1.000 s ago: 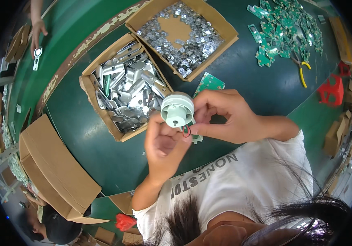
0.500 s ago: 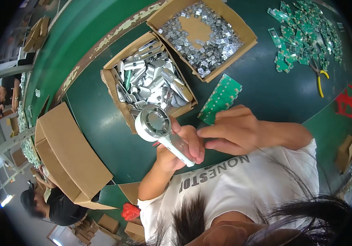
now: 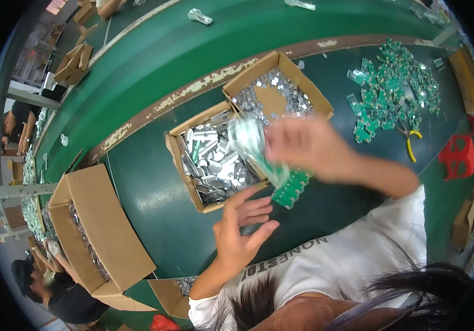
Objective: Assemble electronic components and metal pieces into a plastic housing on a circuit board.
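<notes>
My right hand point(image 3: 314, 146) grips a pale handheld fan point(image 3: 248, 138), smeared by motion. The fan is above a cardboard box point(image 3: 185, 179) of silver metal covers point(image 3: 212, 160). My left hand point(image 3: 239, 231) is held up empty near the box's front edge, fingers apart. Beneath the right hand and fan handle lies a green circuit board panel point(image 3: 291, 192), partly covered. Behind the fan, a second cardboard box point(image 3: 273, 102) holds many small shiny metal pieces.
Circuit boards point(image 3: 391, 94) lie heaped at the far right, near yellow-handled pliers point(image 3: 411, 146). A green conveyor belt point(image 3: 148, 66) carries another fan point(image 3: 200, 16). A large carton point(image 3: 110, 220) stands left, near a co-worker point(image 3: 77, 298). A red stool point(image 3: 459, 157) is at right.
The fan has left my left hand and is in my right, carried forward over the boxes. My left hand has opened. The view has shifted, showing more of the belt.
</notes>
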### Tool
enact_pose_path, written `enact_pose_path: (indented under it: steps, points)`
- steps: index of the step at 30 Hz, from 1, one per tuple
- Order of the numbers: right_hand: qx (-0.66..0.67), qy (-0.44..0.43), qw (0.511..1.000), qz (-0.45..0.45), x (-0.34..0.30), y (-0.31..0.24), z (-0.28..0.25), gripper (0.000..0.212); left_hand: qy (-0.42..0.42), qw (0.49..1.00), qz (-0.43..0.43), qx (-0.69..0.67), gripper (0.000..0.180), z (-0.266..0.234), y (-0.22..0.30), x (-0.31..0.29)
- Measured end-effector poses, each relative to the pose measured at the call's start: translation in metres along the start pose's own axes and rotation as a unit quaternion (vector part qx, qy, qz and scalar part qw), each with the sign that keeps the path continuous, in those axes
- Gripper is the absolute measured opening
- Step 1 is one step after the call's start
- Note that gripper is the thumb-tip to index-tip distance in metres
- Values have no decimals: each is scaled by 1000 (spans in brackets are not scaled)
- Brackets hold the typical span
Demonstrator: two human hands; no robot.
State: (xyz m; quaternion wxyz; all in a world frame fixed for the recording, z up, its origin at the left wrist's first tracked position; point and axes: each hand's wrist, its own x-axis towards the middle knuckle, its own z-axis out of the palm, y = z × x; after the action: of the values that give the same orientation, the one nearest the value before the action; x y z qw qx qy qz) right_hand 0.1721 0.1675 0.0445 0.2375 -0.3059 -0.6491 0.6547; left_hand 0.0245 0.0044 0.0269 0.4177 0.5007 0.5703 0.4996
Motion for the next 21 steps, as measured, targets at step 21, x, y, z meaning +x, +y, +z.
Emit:
enact_pose_path:
  steps: [21]
  points:
    - [-574, 132, 777, -221, 102, 7, -113, 15, 234, 953, 37, 187, 9, -69, -17, 0]
